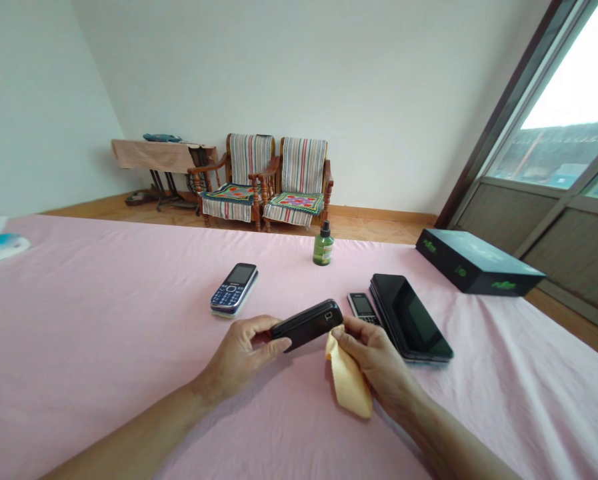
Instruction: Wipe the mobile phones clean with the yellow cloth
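Note:
A black mobile phone is tilted above the pink cloth, its camera side facing me. My left hand grips its left end between thumb and fingers. In my right hand a yellow cleaning cloth is pinched, its lower part hanging down. The right fingertips and the cloth meet the phone's right end. Left of centre lies a blue keypad phone, resting on another flat item. A small keypad phone lies just beyond my right hand, beside a stack topped by a black tablet.
A green bottle with a black top stands near the far edge of the pink-covered surface. A black box sits at the far right. Beyond are two wooden chairs and a cloth-covered table. White packaging lies far left.

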`<action>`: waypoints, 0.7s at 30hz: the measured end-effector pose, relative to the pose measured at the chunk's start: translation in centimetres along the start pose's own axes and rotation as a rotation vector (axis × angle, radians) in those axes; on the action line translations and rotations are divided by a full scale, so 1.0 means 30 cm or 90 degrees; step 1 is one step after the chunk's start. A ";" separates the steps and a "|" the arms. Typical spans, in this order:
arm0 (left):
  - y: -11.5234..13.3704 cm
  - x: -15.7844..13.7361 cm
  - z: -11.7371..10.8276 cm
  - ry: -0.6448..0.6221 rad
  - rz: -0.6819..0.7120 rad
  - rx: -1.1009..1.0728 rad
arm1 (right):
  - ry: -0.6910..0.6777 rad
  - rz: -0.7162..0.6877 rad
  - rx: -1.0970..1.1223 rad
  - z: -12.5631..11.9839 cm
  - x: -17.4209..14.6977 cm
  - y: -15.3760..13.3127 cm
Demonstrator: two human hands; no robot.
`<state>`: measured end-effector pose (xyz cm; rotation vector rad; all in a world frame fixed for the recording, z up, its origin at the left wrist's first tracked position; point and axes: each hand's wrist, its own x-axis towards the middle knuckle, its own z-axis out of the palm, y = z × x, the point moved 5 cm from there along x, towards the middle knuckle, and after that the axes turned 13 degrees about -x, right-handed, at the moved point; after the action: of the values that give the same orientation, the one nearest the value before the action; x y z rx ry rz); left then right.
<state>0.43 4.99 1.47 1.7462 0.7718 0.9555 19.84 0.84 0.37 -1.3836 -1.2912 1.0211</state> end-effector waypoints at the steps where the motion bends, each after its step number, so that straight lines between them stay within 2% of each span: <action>1: 0.002 0.000 0.001 -0.001 0.006 -0.002 | -0.009 0.005 0.017 0.004 -0.001 -0.002; 4: 0.010 -0.003 0.007 -0.010 0.035 0.017 | -0.019 0.008 0.065 0.007 0.000 -0.005; 9: 0.022 -0.014 0.031 -0.037 0.061 0.042 | -0.015 -0.040 0.081 0.007 0.000 -0.019; 14: 0.021 -0.019 0.037 -0.031 0.050 0.076 | -0.049 -0.099 -0.013 0.034 -0.021 -0.040; 17: 0.016 -0.016 0.029 -0.008 0.034 0.093 | -0.036 -0.121 -0.059 0.042 -0.031 -0.044; 21: 0.028 -0.016 0.037 -0.023 0.066 0.125 | -0.022 -0.131 -0.079 0.045 -0.037 -0.037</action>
<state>1.21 3.82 1.88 1.9848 0.7796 0.9398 18.20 -0.14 1.16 -1.2977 -1.5102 0.8407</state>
